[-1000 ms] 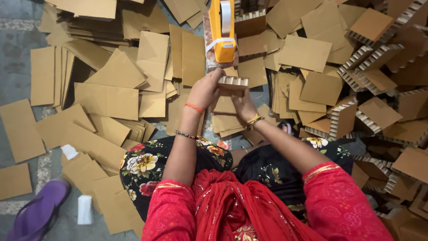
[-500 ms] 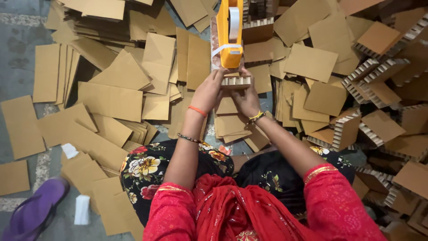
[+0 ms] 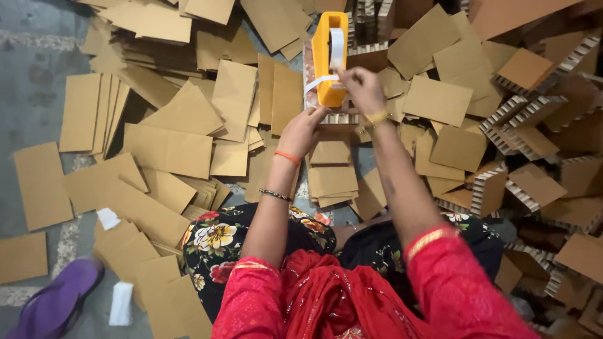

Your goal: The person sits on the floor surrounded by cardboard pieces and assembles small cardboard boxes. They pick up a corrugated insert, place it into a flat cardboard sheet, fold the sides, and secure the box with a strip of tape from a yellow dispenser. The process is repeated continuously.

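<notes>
Far left on the grey floor point(image 3: 31, 75): a purple sandal point(image 3: 53, 304), white paper scraps point(image 3: 108, 218), flat brown cardboard sheets point(image 3: 166, 147) scattered and overlapping toward the middle. Near the upper middle, left hand point(image 3: 304, 129) half-curled, fingertips pressing on the near edge of a small stack of corrugated pieces point(image 3: 339, 118), palm open rather than clenched. Directly above that stack, an orange tape dispenser point(image 3: 331, 56) standing on it, a white tape strip point(image 3: 317, 81) drawn out from its left side. Just right of the dispenser, right hand point(image 3: 361, 88) closed, pinching the tape end or the dispenser's lower edge; exact contact hard to tell. Further right, honeycomb-edged cardboard blocks point(image 3: 527, 69) piled up to the floor's right edge. For the taping in hand, probably best: steady downward pressure from the left hand to stop the stack sliding, tape kept taut and square to the stack's edge, dispenser held low, strip smoothed flat before cutting. Likely risks: tape twisting onto itself, pieces slipping out of line.
</notes>
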